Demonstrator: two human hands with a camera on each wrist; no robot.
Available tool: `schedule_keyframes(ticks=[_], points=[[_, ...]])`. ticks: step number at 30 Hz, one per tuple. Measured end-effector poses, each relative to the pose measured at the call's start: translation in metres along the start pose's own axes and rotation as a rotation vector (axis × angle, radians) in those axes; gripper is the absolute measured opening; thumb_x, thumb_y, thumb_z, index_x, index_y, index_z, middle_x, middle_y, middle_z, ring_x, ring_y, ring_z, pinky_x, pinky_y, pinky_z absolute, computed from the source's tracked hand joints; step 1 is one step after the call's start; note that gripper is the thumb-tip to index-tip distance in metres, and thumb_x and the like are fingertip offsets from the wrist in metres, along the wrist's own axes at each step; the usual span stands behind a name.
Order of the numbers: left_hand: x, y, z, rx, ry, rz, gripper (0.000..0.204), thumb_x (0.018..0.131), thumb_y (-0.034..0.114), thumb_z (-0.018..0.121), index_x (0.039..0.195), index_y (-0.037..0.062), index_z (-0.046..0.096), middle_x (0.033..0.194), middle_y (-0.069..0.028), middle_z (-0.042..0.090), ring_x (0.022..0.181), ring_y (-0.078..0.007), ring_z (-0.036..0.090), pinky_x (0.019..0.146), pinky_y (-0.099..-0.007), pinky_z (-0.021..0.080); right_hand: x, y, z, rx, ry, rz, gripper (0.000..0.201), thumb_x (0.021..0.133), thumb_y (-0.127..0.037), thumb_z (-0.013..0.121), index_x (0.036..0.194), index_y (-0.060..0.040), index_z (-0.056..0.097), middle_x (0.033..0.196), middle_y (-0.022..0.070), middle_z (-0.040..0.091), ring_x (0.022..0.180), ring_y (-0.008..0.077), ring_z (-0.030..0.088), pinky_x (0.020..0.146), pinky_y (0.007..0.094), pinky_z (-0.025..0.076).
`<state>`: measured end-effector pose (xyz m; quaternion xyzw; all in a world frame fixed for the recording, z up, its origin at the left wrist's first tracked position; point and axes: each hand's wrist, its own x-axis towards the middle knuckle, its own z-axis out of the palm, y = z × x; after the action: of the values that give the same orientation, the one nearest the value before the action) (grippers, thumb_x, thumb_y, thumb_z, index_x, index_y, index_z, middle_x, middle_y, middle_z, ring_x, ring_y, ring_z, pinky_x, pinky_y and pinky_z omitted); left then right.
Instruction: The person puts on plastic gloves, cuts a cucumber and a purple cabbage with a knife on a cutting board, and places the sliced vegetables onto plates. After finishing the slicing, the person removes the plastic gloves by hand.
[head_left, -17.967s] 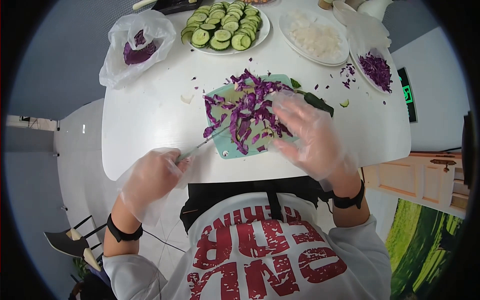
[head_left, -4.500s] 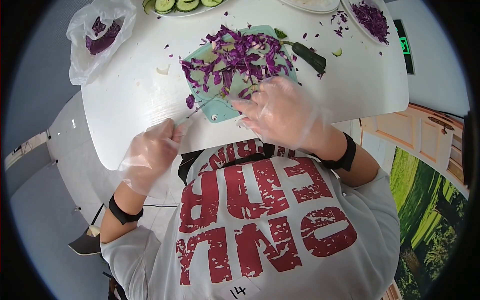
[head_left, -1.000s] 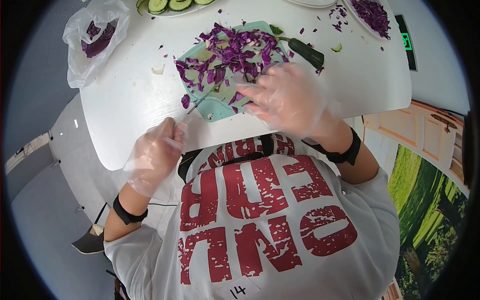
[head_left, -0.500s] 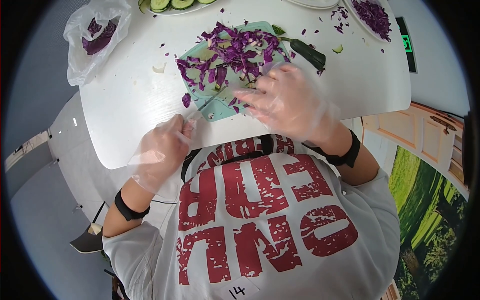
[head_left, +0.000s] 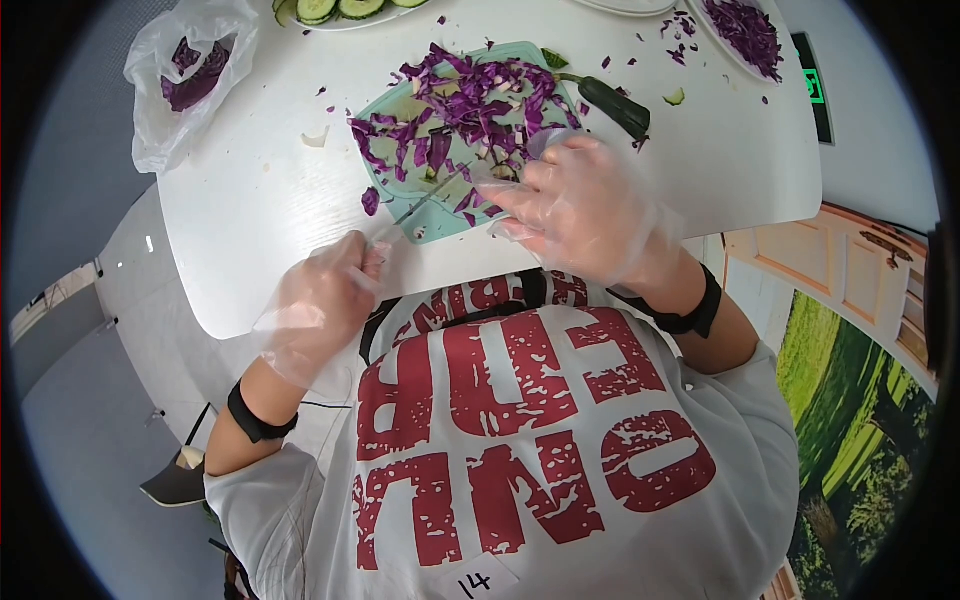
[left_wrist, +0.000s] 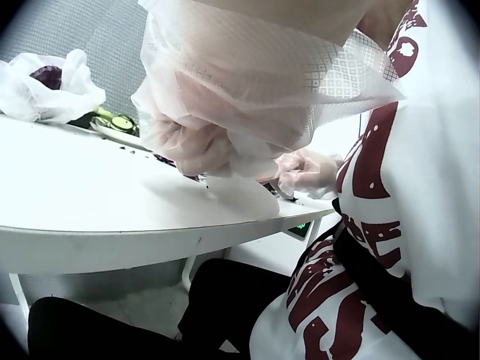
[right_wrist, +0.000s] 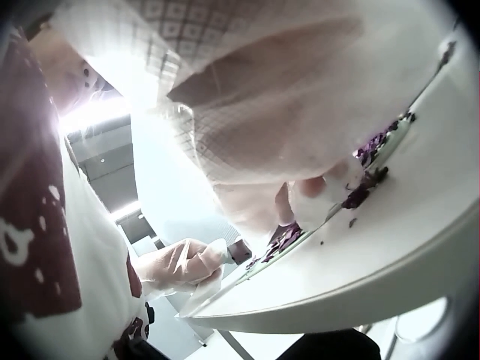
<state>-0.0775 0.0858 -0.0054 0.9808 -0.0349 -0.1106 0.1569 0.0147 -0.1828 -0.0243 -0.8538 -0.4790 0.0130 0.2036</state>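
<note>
In the head view my gloved left hand (head_left: 322, 300) grips a knife (head_left: 428, 197) at the table's front. The thin blade slants across the near part of a green cutting board (head_left: 432, 220). My gloved right hand (head_left: 585, 205) is at the board's right side, fingers bent down onto purple cabbage shreds (head_left: 470, 203) close to the knife tip. Its palm hides what lies under it. A heap of shredded purple cabbage (head_left: 480, 100) covers the far part of the board. In the right wrist view, bent fingertips (right_wrist: 309, 187) meet the board's edge among shreds.
A plastic bag (head_left: 160, 130) with a purple cabbage piece (head_left: 197, 78) stands far left. Cucumber slices (head_left: 360, 8) are at the back. A dark green cucumber end (head_left: 613, 107) lies right of the board. A plate of shredded cabbage (head_left: 745, 40) stands far right.
Over 18 seconds my right hand has come from open above the shreds down to the board's near right. The view has tilted down. In the last second the knife and hands shift only slightly.
</note>
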Motion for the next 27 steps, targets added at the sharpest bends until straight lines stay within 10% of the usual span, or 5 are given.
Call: schedule_keyframes(ticks=[27], points=[[-0.003, 0.008, -0.007, -0.026, -0.066, -0.084, 0.025, 0.095, 0.019, 0.057, 0.078, 0.0016, 0.051, 0.071, -0.0218, 0.057, 0.067, -0.0417, 0.058, 0.060, -0.0481, 0.045, -0.004, 0.002, 0.004, 0.013, 0.106, 0.017, 0.034, 0.081, -0.026, 0.072, 0.113, -0.0160, 0.072, 0.080, -0.0005, 0.059, 0.082, 0.0203, 0.055, 0.091, 0.0406, 0.042]])
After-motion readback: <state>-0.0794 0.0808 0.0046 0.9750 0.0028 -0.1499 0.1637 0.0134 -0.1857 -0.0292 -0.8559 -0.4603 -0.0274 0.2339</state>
